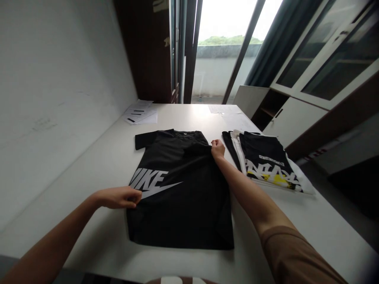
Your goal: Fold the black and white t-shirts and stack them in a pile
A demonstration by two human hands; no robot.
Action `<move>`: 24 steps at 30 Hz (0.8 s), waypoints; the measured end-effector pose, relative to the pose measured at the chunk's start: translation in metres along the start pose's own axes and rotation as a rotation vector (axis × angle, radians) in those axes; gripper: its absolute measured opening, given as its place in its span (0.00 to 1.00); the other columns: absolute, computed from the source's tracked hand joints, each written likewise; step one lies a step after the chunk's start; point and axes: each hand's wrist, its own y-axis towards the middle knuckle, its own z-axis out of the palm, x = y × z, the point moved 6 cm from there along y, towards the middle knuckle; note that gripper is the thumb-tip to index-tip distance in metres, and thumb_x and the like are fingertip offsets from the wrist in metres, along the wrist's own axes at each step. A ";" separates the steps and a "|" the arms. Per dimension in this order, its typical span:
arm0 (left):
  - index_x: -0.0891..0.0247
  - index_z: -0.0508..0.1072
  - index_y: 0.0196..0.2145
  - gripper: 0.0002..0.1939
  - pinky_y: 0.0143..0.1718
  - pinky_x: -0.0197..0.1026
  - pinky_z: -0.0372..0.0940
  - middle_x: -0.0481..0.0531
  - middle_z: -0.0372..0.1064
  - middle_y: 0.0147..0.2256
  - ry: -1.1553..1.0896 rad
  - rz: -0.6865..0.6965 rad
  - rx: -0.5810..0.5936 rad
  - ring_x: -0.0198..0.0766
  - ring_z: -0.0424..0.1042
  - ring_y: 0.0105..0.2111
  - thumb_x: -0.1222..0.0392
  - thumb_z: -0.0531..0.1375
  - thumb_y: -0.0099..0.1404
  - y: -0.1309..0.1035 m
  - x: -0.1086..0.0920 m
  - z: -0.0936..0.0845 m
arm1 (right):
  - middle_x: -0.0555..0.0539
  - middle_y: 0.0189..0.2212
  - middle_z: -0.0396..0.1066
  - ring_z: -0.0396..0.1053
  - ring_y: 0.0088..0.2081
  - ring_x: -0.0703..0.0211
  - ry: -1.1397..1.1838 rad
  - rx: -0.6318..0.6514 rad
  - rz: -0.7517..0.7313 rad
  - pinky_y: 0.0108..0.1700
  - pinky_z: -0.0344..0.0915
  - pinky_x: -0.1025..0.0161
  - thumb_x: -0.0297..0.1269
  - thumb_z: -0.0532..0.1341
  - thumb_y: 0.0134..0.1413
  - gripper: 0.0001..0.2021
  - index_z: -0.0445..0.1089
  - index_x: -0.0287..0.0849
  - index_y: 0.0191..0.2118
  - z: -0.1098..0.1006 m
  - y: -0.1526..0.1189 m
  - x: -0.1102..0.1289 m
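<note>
A black T-shirt (189,201) with grey "NIKE" lettering and a swoosh lies spread on the white table (97,157), its collar toward the far side. My left hand (122,197) is closed on the shirt's left edge, just below the lettering. Near the right shoulder, my right hand (218,150) pinches the fabric, which is drawn into slight creases there. The left sleeve lies out flat, while the right sleeve cannot be seen. The hem runs along the near side of the table.
Right of the shirt sits a stack of folded shirts (263,152), a black printed one on top. Paper sheets (142,112) lie at the far left, more papers (227,114) at the far right. A wall (53,98) borders the left; cabinets (296,118) stand at the right.
</note>
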 end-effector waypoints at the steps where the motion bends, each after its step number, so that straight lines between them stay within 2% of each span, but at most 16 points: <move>1: 0.59 0.72 0.38 0.10 0.33 0.36 0.57 0.47 0.68 0.33 -0.005 -0.043 0.025 0.38 0.64 0.33 0.50 0.60 0.68 -0.004 0.000 0.000 | 0.37 0.39 0.76 0.69 0.39 0.52 -0.002 -0.015 0.016 0.42 0.58 0.59 0.39 0.49 0.69 0.16 0.72 0.39 0.40 -0.003 0.002 -0.002; 4: 0.57 0.75 0.45 0.15 0.29 0.36 0.56 0.46 0.69 0.31 -0.004 -0.116 0.057 0.37 0.65 0.30 0.47 0.61 0.67 -0.003 -0.011 0.005 | 0.37 0.39 0.76 0.70 0.39 0.51 -0.014 -0.009 -0.017 0.44 0.60 0.58 0.44 0.51 0.69 0.17 0.72 0.39 0.45 -0.008 -0.004 0.005; 7: 0.56 0.75 0.47 0.16 0.28 0.36 0.55 0.46 0.70 0.31 0.083 -0.048 -0.022 0.37 0.67 0.29 0.45 0.58 0.70 0.015 -0.040 0.012 | 0.38 0.46 0.75 0.70 0.47 0.47 -0.074 0.077 -0.251 0.50 0.63 0.56 0.51 0.59 0.64 0.22 0.69 0.41 0.55 -0.006 -0.021 0.027; 9: 0.55 0.74 0.47 0.14 0.29 0.36 0.57 0.45 0.71 0.31 0.142 0.064 -0.058 0.36 0.68 0.30 0.47 0.56 0.72 0.037 -0.068 0.023 | 0.37 0.52 0.73 0.70 0.52 0.43 -0.160 0.184 -0.376 0.53 0.64 0.53 0.51 0.63 0.61 0.28 0.65 0.44 0.62 0.002 -0.031 0.038; 11: 0.56 0.74 0.46 0.10 0.33 0.37 0.60 0.47 0.72 0.35 0.247 0.220 -0.139 0.37 0.70 0.33 0.52 0.56 0.73 0.067 -0.100 0.036 | 0.39 0.51 0.74 0.71 0.50 0.43 -0.224 0.339 -0.372 0.52 0.66 0.52 0.46 0.65 0.58 0.28 0.65 0.46 0.63 0.017 -0.035 0.042; 13: 0.59 0.74 0.43 0.07 0.41 0.41 0.63 0.51 0.72 0.40 0.451 0.377 -0.316 0.41 0.71 0.40 0.56 0.57 0.72 0.099 -0.134 0.044 | 0.43 0.46 0.76 0.73 0.46 0.46 -0.207 0.502 -0.338 0.50 0.67 0.54 0.40 0.66 0.55 0.23 0.70 0.48 0.57 0.034 -0.034 0.047; 15: 0.60 0.73 0.44 0.09 0.46 0.46 0.63 0.55 0.71 0.43 0.674 0.552 -0.383 0.46 0.70 0.44 0.54 0.59 0.71 0.132 -0.166 0.059 | 0.47 0.42 0.77 0.73 0.44 0.50 -0.110 0.590 -0.335 0.49 0.68 0.57 0.39 0.65 0.54 0.16 0.73 0.47 0.49 0.050 -0.030 0.059; 17: 0.62 0.73 0.45 0.11 0.50 0.49 0.63 0.58 0.70 0.46 0.791 0.702 -0.398 0.48 0.69 0.46 0.54 0.59 0.70 0.158 -0.190 0.073 | 0.47 0.39 0.76 0.72 0.42 0.52 0.035 0.543 -0.317 0.47 0.69 0.58 0.43 0.61 0.57 0.13 0.73 0.45 0.45 0.058 -0.021 0.069; 19: 0.62 0.72 0.47 0.13 0.54 0.50 0.63 0.59 0.70 0.49 0.794 0.780 -0.409 0.48 0.68 0.48 0.53 0.59 0.70 0.175 -0.203 0.081 | 0.46 0.40 0.76 0.72 0.41 0.53 0.147 0.386 -0.245 0.46 0.70 0.59 0.48 0.57 0.60 0.16 0.72 0.43 0.46 0.052 -0.006 0.066; 22: 0.63 0.70 0.55 0.20 0.63 0.53 0.57 0.60 0.66 0.58 0.705 0.804 -0.438 0.50 0.65 0.57 0.50 0.59 0.70 0.181 -0.203 0.091 | 0.40 0.42 0.75 0.73 0.44 0.49 0.119 0.084 -0.063 0.48 0.69 0.55 0.50 0.51 0.63 0.21 0.70 0.41 0.51 0.017 0.020 0.033; 24: 0.62 0.66 0.60 0.25 0.68 0.56 0.50 0.60 0.62 0.64 0.649 0.802 -0.436 0.51 0.59 0.65 0.49 0.59 0.70 0.175 -0.197 0.099 | 0.38 0.43 0.75 0.73 0.46 0.47 -0.016 0.028 -0.074 0.49 0.69 0.52 0.47 0.46 0.66 0.23 0.69 0.39 0.53 -0.009 0.034 0.011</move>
